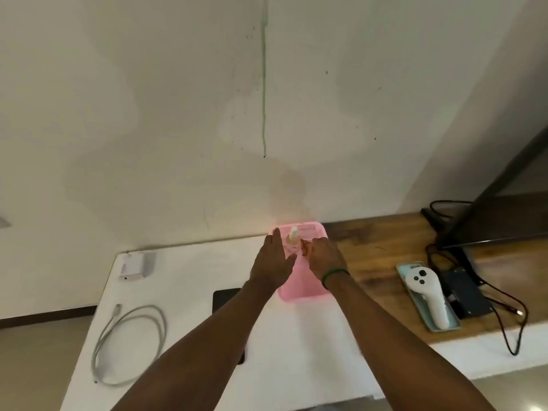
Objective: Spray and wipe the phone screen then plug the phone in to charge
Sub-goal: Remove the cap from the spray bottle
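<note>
Head view.

One: What is the biggest thing before the person?

Two: It is the tabletop (189,292), white on the left part and wooden on the right part, against a pale wall. On it, close to the wall, stands a pink basket (299,293).

One: And the phone, where is it?

Two: The phone (226,298) lies flat on the white part, just left of the basket. The left forearm crosses over it and hides most of it.

One: Is it plugged in?

Two: No. The grey cable (130,345) lies in a loose loop at the left, well apart from the phone, and the white charger (135,266) lies further back. Nothing joins them to the phone, as far as I can see.

One: What do the hands do?

Two: Both reach into the basket. The left hand (274,259) has its fingers straight and pressed together, just beside the spray bottle (293,237), which stands upright in the basket. If it touches the bottle, I cannot tell. The right hand (323,256) has its fingers curled downward over a small orange thing (305,247), maybe the cloth. Whether they pinch it, I cannot tell.

One: So how far is the task?

Two: I judge it is at the very beginning. The person is only collecting the bottle and the wiping thing. To spray, to wipe and to plug in are all left.
</note>
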